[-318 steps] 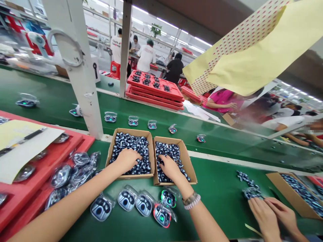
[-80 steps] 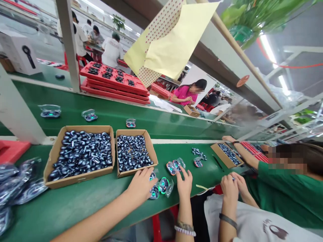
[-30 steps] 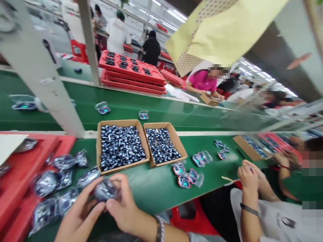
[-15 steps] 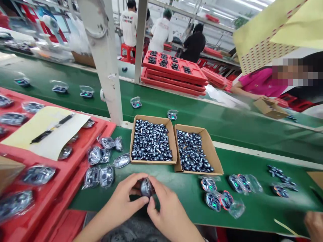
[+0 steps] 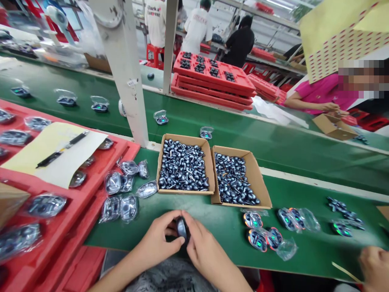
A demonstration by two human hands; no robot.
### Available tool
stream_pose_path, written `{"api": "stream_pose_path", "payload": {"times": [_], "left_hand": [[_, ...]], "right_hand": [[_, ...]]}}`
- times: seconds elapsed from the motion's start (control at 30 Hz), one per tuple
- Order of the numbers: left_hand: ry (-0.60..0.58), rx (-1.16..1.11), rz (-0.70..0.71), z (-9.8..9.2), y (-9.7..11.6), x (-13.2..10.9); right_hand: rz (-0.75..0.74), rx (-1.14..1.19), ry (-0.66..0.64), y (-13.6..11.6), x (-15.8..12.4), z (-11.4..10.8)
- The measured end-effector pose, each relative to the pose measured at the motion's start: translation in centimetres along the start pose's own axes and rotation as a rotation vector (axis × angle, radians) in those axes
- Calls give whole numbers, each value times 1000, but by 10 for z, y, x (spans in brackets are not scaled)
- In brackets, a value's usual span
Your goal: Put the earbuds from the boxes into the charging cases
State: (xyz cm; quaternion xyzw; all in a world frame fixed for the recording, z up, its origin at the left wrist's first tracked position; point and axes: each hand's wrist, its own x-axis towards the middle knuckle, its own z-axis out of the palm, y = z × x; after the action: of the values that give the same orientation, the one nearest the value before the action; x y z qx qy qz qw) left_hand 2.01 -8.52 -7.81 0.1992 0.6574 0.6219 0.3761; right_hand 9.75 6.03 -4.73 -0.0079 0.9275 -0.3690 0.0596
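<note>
Between my two hands is a dark, glossy earbud charging case (image 5: 182,228), held over the near edge of the green bench. My left hand (image 5: 162,235) pinches it from the left with thumb and fingers. From the right, the fingers of my right hand (image 5: 202,241) close on it and hide much of that side. Just beyond my hands stand two cardboard boxes, a left box (image 5: 186,192) and a right box (image 5: 260,182), both full of loose dark earbuds (image 5: 182,166). Open cases with lit displays (image 5: 258,239) lie to the right.
At left, a red tray (image 5: 82,194) carries wrapped cases, a sheet of paper (image 5: 60,170) and a pen (image 5: 62,150). Wrapped cases (image 5: 129,207) lie beside it. A white post (image 5: 129,81) rises behind. A co-worker's hand (image 5: 375,263) is at far right; another person sits opposite.
The case has turned in my fingers, so its smooth face shows more. The view has shifted slightly. The person opposite now has hands raised above a cardboard box.
</note>
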Motion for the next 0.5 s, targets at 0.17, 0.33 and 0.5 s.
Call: {"api": "stream_pose_path", "payload": {"times": [0.17,0.33,0.5], "left_hand": [[-171,-109,57,-1,-6,2],[-161,127,151,11,-8,6],[398,945,325,-27,9,7]], "right_hand": [[15,142,131,20,-6,1],[77,-67,476,54,-9,12],[-3,-379,657,85,-14,11]]}}
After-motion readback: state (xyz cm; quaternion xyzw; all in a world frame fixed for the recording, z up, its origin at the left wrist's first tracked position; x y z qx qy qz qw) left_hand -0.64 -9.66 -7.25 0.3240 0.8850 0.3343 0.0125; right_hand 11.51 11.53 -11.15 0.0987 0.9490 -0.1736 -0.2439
